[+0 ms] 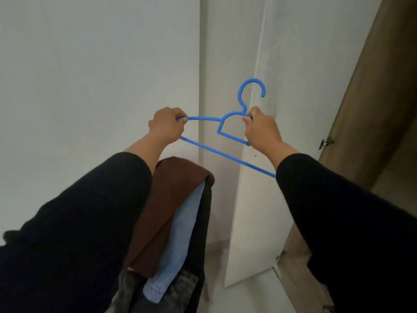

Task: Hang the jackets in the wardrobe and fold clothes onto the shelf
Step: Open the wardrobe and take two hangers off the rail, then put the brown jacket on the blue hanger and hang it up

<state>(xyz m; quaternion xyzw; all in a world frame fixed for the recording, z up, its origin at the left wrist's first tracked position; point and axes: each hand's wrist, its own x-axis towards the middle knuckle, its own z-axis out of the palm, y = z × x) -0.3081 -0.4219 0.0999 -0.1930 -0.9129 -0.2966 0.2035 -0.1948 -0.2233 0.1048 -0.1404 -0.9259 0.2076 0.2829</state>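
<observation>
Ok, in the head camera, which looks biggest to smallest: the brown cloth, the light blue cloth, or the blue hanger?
1. brown cloth
2. light blue cloth
3. blue hanger, wide but thin

The clothes overlap, so the first two are unsure.

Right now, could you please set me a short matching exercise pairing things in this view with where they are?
Things:
1. blue hanger
2. brown garment
3. light blue garment
4. metal hinge

Places:
A. on the wooden door edge, right
B. gripped by both hands
C. top of the draped pile
D. under the brown layer

Pairs: 1-B, 2-C, 3-D, 4-A

Bedroom: open wardrobe door (pixel 246 177), clothes (pixel 171 222)
</observation>
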